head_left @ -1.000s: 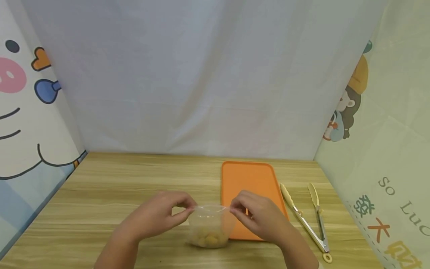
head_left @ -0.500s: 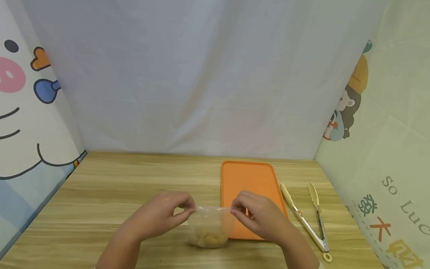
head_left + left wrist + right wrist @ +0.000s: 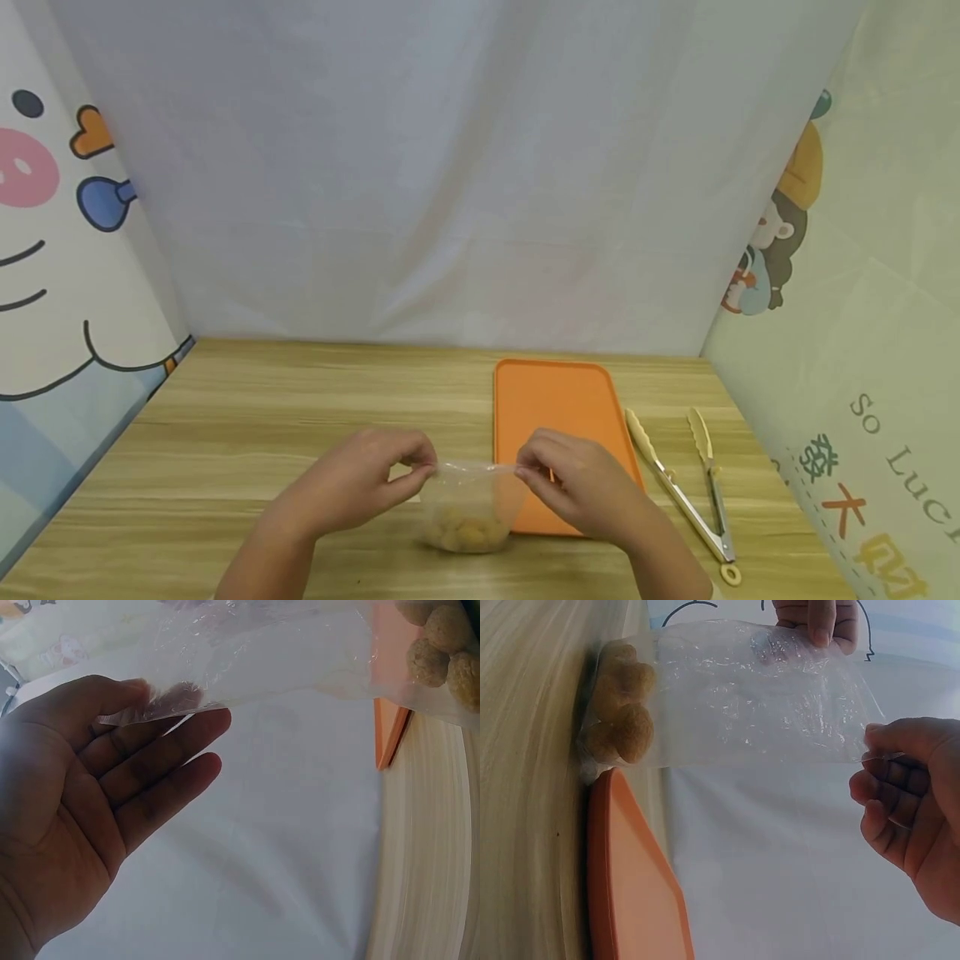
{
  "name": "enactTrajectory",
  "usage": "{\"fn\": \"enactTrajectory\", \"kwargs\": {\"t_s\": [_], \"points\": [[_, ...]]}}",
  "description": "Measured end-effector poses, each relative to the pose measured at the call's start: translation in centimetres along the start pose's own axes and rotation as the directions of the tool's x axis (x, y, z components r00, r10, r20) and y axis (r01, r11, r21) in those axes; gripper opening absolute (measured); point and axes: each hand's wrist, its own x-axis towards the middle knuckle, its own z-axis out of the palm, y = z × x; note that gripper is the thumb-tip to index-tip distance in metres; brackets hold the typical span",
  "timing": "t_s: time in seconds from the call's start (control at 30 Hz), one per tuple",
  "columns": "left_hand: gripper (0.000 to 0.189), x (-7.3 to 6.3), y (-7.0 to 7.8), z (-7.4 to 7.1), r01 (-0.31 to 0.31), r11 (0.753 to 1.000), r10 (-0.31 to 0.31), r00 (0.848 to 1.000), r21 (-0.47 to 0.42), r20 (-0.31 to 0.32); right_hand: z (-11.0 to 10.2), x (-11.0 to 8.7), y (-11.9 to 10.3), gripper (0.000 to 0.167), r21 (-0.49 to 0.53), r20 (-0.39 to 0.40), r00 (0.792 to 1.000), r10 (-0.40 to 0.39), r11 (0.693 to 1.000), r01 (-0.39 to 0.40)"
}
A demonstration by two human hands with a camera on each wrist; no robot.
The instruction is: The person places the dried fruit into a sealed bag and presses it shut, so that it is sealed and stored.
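A clear plastic bag [image 3: 461, 500] stands on the table in the head view, its bottom filled with several round tan-brown balls [image 3: 622, 705]. My left hand [image 3: 378, 471] pinches the bag's top left corner between thumb and index finger. In the left wrist view, the other fingers of that left hand [image 3: 112, 772] stretch loosely under the film. My right hand [image 3: 577, 479] pinches the top right corner. Thumb and forefinger of the right hand [image 3: 922, 787] meet at the film's edge in the right wrist view. The top edge runs stretched between both hands.
An orange tray [image 3: 555, 400] lies behind and right of the bag, partly under my right hand. Tongs [image 3: 690, 500] with cream tips lie spread to its right. The wood-grain table [image 3: 300, 392] ends at a white cloth backdrop [image 3: 375, 208].
The bag's top edge looks slightly tauter and flatter between my hands than a second ago. My hands have barely shifted; the tray and tongs stay put.
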Motion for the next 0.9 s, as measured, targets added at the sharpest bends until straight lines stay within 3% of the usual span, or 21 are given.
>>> {"fn": "enactTrajectory", "kwargs": {"t_s": [0.4, 0.57, 0.9], "points": [[0.006, 0.3, 0.2, 0.6, 0.018, 0.999, -0.017, 1.000, -0.042, 0.012, 0.2, 0.1, -0.2, 0.003, 0.026, 0.001, 1.000, 0.017, 1.000, -0.017], [0.003, 0.4, 0.2, 0.9, 0.025, 0.998, -0.024, 1.000, -0.052, 0.019, 0.4, 0.1, -0.2, 0.011, 0.003, -0.006, 1.000, 0.003, 1.000, -0.003], [0.008, 0.5, 0.2, 1.2, -0.047, 0.999, 0.047, 0.999, -0.006, -0.007, 0.7, 0.0, -0.1, 0.010, -0.024, 0.015, 1.000, 0.025, 0.999, -0.025]]}}
